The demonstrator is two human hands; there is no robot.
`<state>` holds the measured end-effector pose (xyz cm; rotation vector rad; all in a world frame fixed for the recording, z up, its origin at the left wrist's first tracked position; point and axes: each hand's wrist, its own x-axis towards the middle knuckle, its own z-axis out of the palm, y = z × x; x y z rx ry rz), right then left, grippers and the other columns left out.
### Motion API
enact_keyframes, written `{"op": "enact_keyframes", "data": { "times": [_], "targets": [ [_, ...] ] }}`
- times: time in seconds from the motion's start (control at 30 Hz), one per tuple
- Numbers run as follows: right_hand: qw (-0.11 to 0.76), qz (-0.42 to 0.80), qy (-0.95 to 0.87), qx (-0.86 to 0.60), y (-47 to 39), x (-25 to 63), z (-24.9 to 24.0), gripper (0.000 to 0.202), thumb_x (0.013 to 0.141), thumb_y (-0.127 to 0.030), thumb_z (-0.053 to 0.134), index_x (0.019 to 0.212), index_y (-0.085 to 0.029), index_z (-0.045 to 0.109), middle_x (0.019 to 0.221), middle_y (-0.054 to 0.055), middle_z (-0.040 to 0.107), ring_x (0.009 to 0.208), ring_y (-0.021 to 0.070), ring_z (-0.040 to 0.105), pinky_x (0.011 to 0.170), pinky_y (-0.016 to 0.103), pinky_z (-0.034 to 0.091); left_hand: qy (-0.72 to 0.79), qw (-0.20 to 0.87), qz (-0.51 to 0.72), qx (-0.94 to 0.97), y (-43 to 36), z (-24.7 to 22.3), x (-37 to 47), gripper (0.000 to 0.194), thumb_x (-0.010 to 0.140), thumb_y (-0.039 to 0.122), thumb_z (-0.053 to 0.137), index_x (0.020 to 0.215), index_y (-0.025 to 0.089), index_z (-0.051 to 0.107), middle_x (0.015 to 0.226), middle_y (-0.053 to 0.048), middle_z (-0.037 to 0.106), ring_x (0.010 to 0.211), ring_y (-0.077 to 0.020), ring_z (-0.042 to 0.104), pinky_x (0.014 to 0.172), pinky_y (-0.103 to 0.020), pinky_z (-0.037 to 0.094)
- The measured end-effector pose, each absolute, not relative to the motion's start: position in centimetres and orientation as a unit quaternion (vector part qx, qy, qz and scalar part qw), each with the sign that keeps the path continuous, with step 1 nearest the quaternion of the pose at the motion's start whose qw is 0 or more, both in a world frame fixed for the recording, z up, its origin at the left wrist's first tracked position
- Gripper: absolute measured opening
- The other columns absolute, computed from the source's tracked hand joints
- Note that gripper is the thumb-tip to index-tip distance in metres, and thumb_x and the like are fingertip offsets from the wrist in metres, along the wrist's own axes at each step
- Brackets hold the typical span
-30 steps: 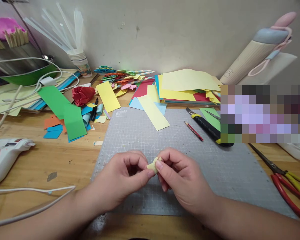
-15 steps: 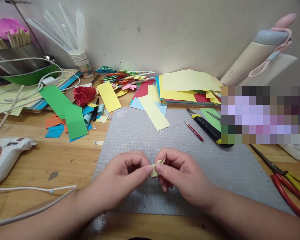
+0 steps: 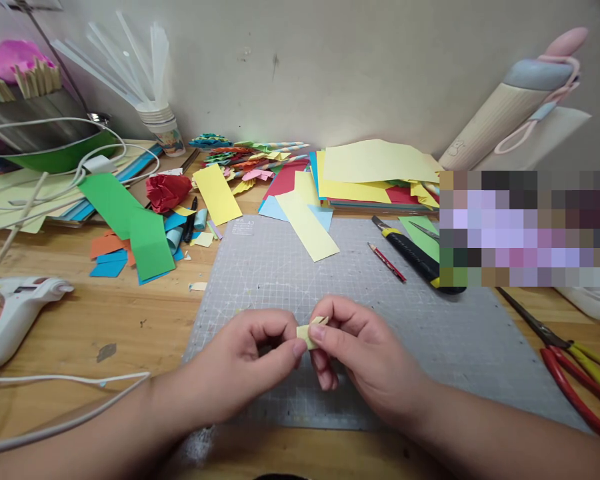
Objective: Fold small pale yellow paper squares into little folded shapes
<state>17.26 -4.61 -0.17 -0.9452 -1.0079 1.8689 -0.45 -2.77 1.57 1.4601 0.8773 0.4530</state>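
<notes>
A small folded piece of pale yellow paper [image 3: 305, 334] is held above the grey cutting mat [image 3: 280, 287]. My right hand [image 3: 357, 347] pinches it between thumb and fingers, the thumb lying on its near face. My left hand [image 3: 260, 350] is closed at the paper's left edge, thumb tip against its lower corner and curled fingers behind. Farther back on the mat lie a pale yellow paper strip [image 3: 307, 227], a red pencil [image 3: 387, 262] and a black-and-yellow utility knife [image 3: 417, 257].
A white glue gun [image 3: 23, 303] and its cable lie at the left. Red-and-yellow-handled scissors [image 3: 555, 343] rest at the right edge of the mat. Green strips [image 3: 150, 243], paper scraps, a crumpled red paper piece [image 3: 167, 192] and a stack of coloured paper [image 3: 380, 167] line the back.
My left thumb has slid down and left on the folded paper, uncovering more of its left end. My right hand keeps its pinch nearly in place.
</notes>
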Motion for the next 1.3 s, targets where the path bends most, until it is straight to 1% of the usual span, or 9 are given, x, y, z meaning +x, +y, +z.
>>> {"op": "enact_keyframes", "data": {
  "times": [0.1, 0.27, 0.43, 0.63, 0.87, 1.03, 1.13, 1.2, 1.3],
  "targets": [
    [0.401, 0.742, -0.391, -0.369, -4.7, 17.2, -0.1, 0.018, 0.085, -0.031, 0.061, 0.073, -0.018, 0.055, 0.056, -0.005, 0.055, 0.046, 0.0072, 0.051, 0.047, 0.02, 0.042, 0.366, 0.631, 0.237, 0.641, -2.7, 1.5, -0.5, 0.03, 0.087, 0.03, 0.052, 0.06, 0.018, 0.048, 0.061, 0.002, 0.049, 0.061, -0.0123, 0.043, 0.059, -0.025, 0.035],
    [0.395, 0.739, -0.401, -0.37, -4.9, 17.0, 0.4, 0.021, 0.084, -0.034, 0.062, 0.073, -0.018, 0.054, 0.057, -0.005, 0.055, 0.047, 0.0077, 0.051, 0.048, 0.022, 0.042, 0.368, 0.598, 0.27, 0.659, -2.8, 1.1, -0.7, 0.032, 0.086, 0.026, 0.052, 0.056, 0.018, 0.042, 0.057, 0.005, 0.041, 0.057, -0.0109, 0.037, 0.055, -0.024, 0.03],
    [0.394, 0.697, -0.442, -0.404, -5.0, 17.1, 0.9, 0.021, 0.083, -0.032, 0.061, 0.071, -0.018, 0.052, 0.05, -0.008, 0.046, 0.043, 0.0058, 0.04, 0.044, 0.02, 0.032, 0.384, 0.576, 0.244, 0.679, -2.8, 1.2, -0.8, 0.037, 0.089, 0.031, 0.047, 0.056, 0.019, 0.035, 0.056, 0.005, 0.031, 0.056, -0.0108, 0.03, 0.052, -0.025, 0.026],
    [0.387, 0.689, -0.46, -0.405, -4.8, 17.2, 0.8, 0.022, 0.083, -0.033, 0.061, 0.07, -0.019, 0.051, 0.053, -0.008, 0.043, 0.045, 0.0066, 0.036, 0.042, 0.021, 0.027, 0.373, 0.611, 0.229, 0.66, -2.6, 1.6, -0.6, 0.027, 0.088, 0.034, 0.051, 0.067, 0.018, 0.048, 0.063, 0.005, 0.039, 0.061, -0.0118, 0.035, 0.056, -0.024, 0.029],
    [0.387, 0.671, -0.499, -0.389, -4.8, 17.3, 0.7, 0.028, 0.084, -0.038, 0.064, 0.068, -0.02, 0.05, 0.058, -0.007, 0.042, 0.049, 0.0075, 0.036, 0.045, 0.023, 0.028, 0.36, 0.58, 0.236, 0.692, -2.6, 1.7, -0.8, 0.036, 0.09, 0.031, 0.05, 0.059, 0.019, 0.037, 0.06, 0.005, 0.034, 0.059, -0.0108, 0.032, 0.054, -0.025, 0.027],
    [0.393, 0.656, -0.499, -0.408, -4.9, 17.5, 0.7, 0.025, 0.085, -0.035, 0.063, 0.069, -0.02, 0.051, 0.055, -0.007, 0.042, 0.048, 0.0074, 0.035, 0.045, 0.023, 0.027, 0.39, 0.52, 0.236, 0.722, -2.8, 1.4, -0.7, 0.033, 0.091, 0.029, 0.048, 0.061, 0.019, 0.038, 0.058, 0.005, 0.035, 0.056, -0.0107, 0.033, 0.051, -0.024, 0.027],
    [0.393, 0.687, -0.445, -0.418, -4.7, 17.5, 0.5, 0.023, 0.085, -0.035, 0.062, 0.07, -0.019, 0.052, 0.05, -0.008, 0.043, 0.045, 0.0071, 0.035, 0.044, 0.022, 0.026, 0.381, 0.494, 0.26, 0.737, -2.8, 1.2, -0.8, 0.02, 0.092, 0.028, 0.047, 0.074, 0.02, 0.047, 0.066, 0.003, 0.043, 0.062, -0.0118, 0.041, 0.056, -0.024, 0.035],
    [0.398, 0.728, -0.381, -0.409, -4.5, 17.4, 0.4, 0.024, 0.084, -0.035, 0.062, 0.07, -0.019, 0.051, 0.049, -0.008, 0.043, 0.043, 0.0062, 0.035, 0.043, 0.021, 0.025, 0.367, 0.458, 0.299, 0.753, -2.7, 1.1, -0.9, 0.006, 0.09, 0.025, 0.052, 0.086, 0.021, 0.049, 0.075, 0.002, 0.047, 0.068, -0.0123, 0.045, 0.061, -0.025, 0.04],
    [0.398, 0.777, -0.305, -0.38, -4.3, 17.2, 0.3, 0.027, 0.081, -0.033, 0.066, 0.068, -0.018, 0.048, 0.048, -0.009, 0.041, 0.042, 0.0049, 0.031, 0.041, 0.019, 0.023, 0.32, 0.352, 0.33, 0.815, -2.6, 0.9, -1.1, 0.02, 0.084, 0.013, 0.063, 0.097, 0.023, 0.052, 0.089, 0.001, 0.051, 0.08, -0.0124, 0.051, 0.072, -0.025, 0.044]
  ]
}}
